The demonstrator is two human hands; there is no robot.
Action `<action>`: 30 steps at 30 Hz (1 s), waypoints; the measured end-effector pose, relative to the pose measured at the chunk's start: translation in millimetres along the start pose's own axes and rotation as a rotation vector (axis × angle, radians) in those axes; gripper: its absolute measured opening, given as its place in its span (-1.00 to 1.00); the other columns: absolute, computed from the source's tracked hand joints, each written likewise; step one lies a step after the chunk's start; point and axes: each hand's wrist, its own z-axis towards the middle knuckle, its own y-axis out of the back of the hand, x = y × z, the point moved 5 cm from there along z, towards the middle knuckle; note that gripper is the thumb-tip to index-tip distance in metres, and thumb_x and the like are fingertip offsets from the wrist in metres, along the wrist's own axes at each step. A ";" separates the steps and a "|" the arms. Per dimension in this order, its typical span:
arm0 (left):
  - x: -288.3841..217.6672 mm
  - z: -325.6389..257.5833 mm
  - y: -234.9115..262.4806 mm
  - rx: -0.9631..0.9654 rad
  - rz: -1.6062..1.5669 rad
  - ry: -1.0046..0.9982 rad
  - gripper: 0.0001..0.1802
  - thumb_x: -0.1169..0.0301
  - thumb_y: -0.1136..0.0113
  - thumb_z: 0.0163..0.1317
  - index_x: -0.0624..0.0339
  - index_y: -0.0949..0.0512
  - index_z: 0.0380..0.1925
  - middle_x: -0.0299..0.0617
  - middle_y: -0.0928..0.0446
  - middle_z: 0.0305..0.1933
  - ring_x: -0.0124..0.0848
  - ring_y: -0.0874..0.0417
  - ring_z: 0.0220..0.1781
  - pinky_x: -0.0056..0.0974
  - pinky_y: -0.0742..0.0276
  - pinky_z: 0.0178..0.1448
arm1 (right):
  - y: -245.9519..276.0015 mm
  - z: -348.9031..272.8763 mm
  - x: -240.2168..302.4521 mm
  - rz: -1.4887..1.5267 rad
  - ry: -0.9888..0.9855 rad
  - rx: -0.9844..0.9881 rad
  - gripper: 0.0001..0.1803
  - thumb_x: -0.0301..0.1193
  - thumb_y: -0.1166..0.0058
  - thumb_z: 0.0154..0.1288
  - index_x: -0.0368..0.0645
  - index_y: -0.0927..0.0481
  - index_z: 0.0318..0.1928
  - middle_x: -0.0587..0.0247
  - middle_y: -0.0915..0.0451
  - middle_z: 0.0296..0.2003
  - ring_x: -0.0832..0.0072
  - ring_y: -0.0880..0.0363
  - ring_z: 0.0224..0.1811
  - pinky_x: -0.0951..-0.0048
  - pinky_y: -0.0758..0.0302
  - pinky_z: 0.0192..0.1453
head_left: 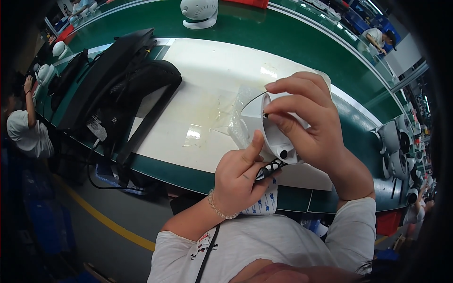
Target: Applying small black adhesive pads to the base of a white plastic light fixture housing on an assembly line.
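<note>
A white, rounded plastic housing (271,133) is held up over the near part of the white board. My left hand (238,177) grips it from below, thumb against its wall, with a black strip with pale round spots (270,168) by the fingers. My right hand (314,120) arches over the housing's open side. Its thumb and index finger pinch a small black part (265,115) at the rim; its kind is too small to tell. A thin dark wire (251,102) curves near these fingertips. My right hand hides part of the housing's inside.
Clear bubble wrap (237,123) lies on the white board (203,70). Black padded mesh gear (137,89) covers the left side. Printed backing paper (266,200) is at the near edge. White rounded units (394,144) stand at right, another white unit (200,13) on the green bench beyond. Several people work around.
</note>
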 end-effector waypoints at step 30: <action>1.8 -1.3 4.6 0.008 -0.045 -0.049 -0.72 0.50 -0.37 -0.26 0.31 -0.45 -0.56 0.15 -0.30 0.14 -0.29 -0.56 -0.37 -0.31 -0.44 -0.34 | 4.5 -58.5 -89.8 1.103 -0.829 -0.044 -0.77 -0.26 0.05 0.24 -0.16 -0.44 -0.22 0.48 -0.47 -0.56 0.78 -0.37 -0.56 0.77 -0.25 -0.49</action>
